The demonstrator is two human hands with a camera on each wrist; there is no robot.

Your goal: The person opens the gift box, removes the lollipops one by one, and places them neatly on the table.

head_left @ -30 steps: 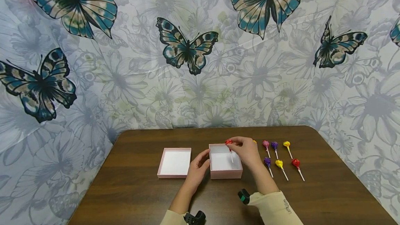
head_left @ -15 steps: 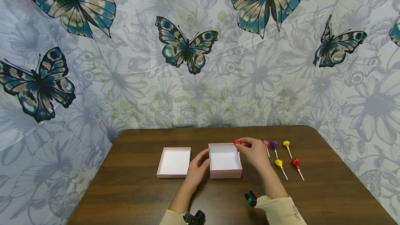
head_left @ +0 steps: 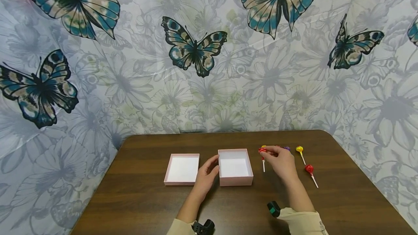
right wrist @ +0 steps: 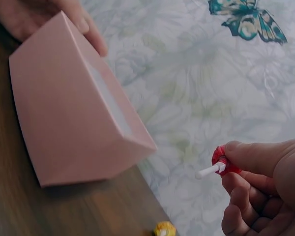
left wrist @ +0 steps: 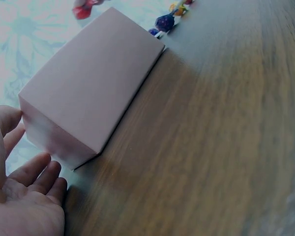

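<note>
A red-wrapped lollipop (head_left: 262, 150) is pinched between the thumb and fingers of my right hand (head_left: 283, 162), its white stick pointing down. That hand is above the table, just right of an uncovered pink box (head_left: 236, 181) with a white inside. In the right wrist view the lollipop (right wrist: 220, 158) is apart from the box wall. My left hand (head_left: 205, 177) touches the box's left side; in the left wrist view its fingers (left wrist: 30, 169) lie loosely extended against the wall. Partly behind my right hand are a yellow lollipop (head_left: 263, 146) and a purple lollipop (head_left: 287, 148).
Left of the box lies its shallow pink lid (head_left: 181, 169), white inside up. On the right, a yellow lollipop (head_left: 299, 149) and a red lollipop (head_left: 309, 169) lie on the brown table (head_left: 137, 198). A butterfly-print cloth (head_left: 209, 100) hangs behind the table.
My right hand has moved right with the red lollipop, from over the box to beside it, covering several lollipops. My left hand stays at the box.
</note>
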